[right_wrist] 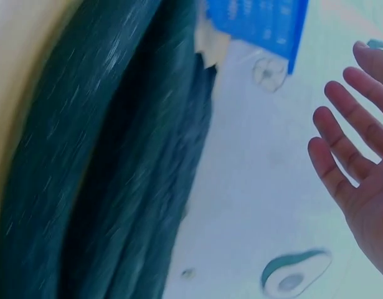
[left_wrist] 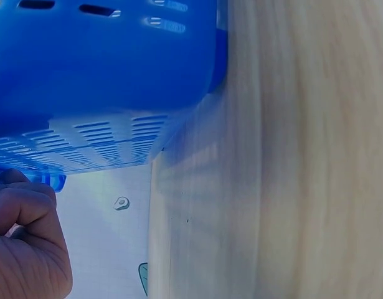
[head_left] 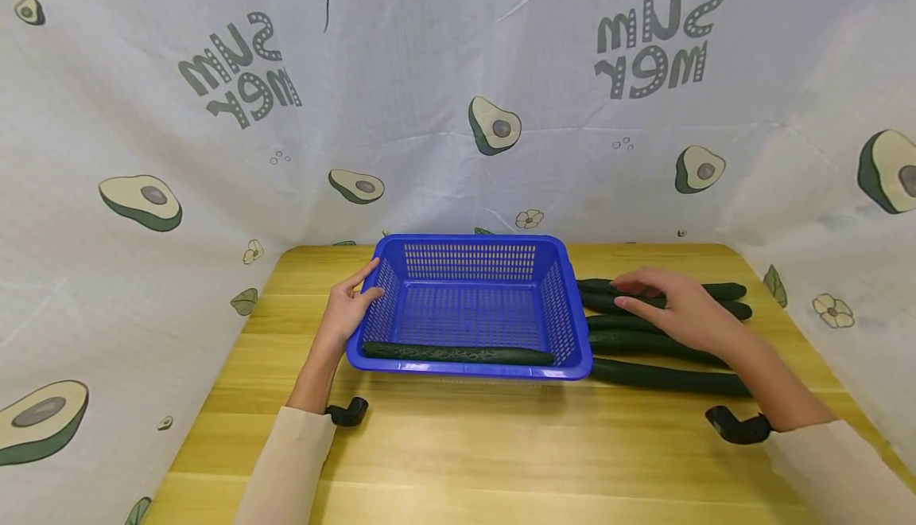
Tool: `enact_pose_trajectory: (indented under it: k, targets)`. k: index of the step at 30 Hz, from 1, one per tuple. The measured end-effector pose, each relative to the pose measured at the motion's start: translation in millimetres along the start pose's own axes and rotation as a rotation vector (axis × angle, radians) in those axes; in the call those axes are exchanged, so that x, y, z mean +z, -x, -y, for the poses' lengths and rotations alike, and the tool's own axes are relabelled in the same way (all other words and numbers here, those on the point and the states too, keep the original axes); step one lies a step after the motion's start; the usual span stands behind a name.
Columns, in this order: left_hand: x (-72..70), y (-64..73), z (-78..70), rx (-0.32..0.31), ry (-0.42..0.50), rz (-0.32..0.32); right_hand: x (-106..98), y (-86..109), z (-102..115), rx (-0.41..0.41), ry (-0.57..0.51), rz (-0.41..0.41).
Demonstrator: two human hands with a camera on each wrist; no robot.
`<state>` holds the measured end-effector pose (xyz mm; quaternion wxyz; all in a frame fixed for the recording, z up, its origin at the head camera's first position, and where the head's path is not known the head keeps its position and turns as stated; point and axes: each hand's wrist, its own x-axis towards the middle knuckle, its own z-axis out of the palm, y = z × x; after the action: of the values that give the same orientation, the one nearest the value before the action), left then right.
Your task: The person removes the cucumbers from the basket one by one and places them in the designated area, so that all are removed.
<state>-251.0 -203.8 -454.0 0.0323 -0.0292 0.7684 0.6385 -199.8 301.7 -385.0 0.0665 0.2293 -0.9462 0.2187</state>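
Observation:
A blue plastic basket (head_left: 468, 372) with slotted walls stands on the table. Along its near inner wall lies one long dark green cucumber (head_left: 458, 354). My left hand (head_left: 345, 310) grips the basket's left rim, thumb over the inside; in the left wrist view that hand (left_wrist: 29, 243) shows curled fingers at the rim. To the right of the basket lie several more cucumbers (head_left: 665, 376), side by side. Over the far ones hovers my right hand (head_left: 676, 310), holding nothing. In the right wrist view its fingers (right_wrist: 344, 134) are spread, with cucumbers (right_wrist: 85, 168) beside it.
The light wooden table (head_left: 465, 453) reaches toward me in front of the basket. A white cloth (head_left: 429, 71) printed with avocados hangs behind the table and along both sides. Each wrist wears a black device, one on the left (head_left: 348, 412) and one on the right (head_left: 737, 427).

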Motion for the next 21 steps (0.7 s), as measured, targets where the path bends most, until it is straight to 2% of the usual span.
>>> enact_pose_trajectory:
  k: [5,12,18,21]
  targets:
    - [-1.4,-1.2,2.1,-0.002,0.010,0.006,3,-22.5,25,-0.006,-0.060,0.034]
    - [-0.8,-2.4,2.3,-0.026,0.027,0.021,22,-44.4,45,-0.087,-0.106,0.057]
    - [-1.6,2.7,-10.2,-0.049,0.031,0.040,40,-56.1,60,-0.131,-0.188,0.083]
    - [-2.2,5.6,-17.2,-0.051,0.014,0.042,49,-61.4,68,-0.121,-0.213,0.121]
